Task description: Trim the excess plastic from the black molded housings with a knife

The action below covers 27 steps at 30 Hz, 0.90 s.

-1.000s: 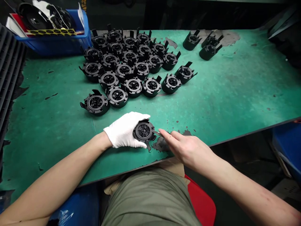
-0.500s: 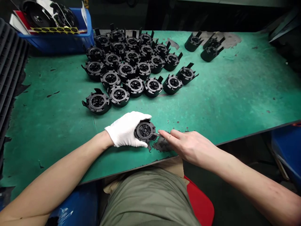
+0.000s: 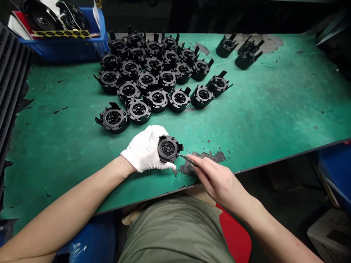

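Note:
My left hand (image 3: 146, 149), in a white glove, is wrapped round a round black plastic housing (image 3: 168, 148) just above the bench near its front edge. The housing's ringed face with its central hub is turned up toward me. Bare and without a glove, my right hand (image 3: 216, 177) pinches a thin metal tool that looks like tweezers (image 3: 189, 159). Its tip is at the lower right rim of the housing; whether it touches cannot be made out. Beyond my hands, several similar black housings (image 3: 139, 109) stand grouped on the green bench.
The green bench top (image 3: 260, 109) has worn dark patches. A blue bin (image 3: 68, 51) with black parts and papers stands at the back left, beside a stack of ridged black trays (image 3: 13, 91). A few more housings (image 3: 245, 60) stand at the back right. Below is a red stool (image 3: 236, 233).
The housing in my left hand has turned and tilted, so a tab now points right. My right hand has shifted slightly down and right, with the tool tip still by the rim.

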### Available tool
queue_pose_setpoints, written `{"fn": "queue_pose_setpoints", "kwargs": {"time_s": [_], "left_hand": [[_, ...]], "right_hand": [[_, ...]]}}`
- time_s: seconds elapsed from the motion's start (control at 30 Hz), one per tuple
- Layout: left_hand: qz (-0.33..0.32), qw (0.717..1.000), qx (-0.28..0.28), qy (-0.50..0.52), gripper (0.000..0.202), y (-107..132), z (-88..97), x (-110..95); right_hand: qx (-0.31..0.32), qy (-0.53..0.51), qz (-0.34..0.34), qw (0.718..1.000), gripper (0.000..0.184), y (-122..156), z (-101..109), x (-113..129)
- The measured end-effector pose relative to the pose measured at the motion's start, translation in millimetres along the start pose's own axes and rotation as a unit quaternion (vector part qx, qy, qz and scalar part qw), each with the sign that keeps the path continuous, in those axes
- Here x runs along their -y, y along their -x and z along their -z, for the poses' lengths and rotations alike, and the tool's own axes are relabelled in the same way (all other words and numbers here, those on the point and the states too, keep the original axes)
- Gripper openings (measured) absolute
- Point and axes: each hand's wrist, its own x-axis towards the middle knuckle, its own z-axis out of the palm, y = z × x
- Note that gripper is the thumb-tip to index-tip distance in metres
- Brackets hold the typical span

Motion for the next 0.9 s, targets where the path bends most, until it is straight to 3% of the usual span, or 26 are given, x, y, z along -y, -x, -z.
{"fn": "queue_pose_setpoints", "kwargs": {"time_s": [0.13, 0.27, 0.43, 0.7, 0.9], "left_hand": [[0.010, 0.999, -0.031, 0.034, 0.113, 3, -3.6, -2], [-0.003, 0.996, -0.059, 0.059, 0.101, 5, -4.3, -5], [-0.005, 0.996, -0.044, 0.080, 0.094, 6, -4.2, -8], [-0.034, 0.997, -0.034, 0.057, 0.100, 2, -1.3, -8], [-0.020, 0.997, -0.027, 0.068, 0.101, 2, -1.1, -8]], "right_hand": [[-0.013, 0.054, -0.018, 0.998, 0.057, 0, -5, 8], [-0.031, 0.002, -0.024, 0.999, 0.062, -3, -10, 22], [-0.026, 0.027, -0.068, 0.997, 0.060, -2, -18, 26], [-0.002, 0.064, -0.048, 0.997, 0.044, -11, -13, 28], [0.026, 0.132, -0.043, 0.990, 0.042, -15, -8, 32]]}}
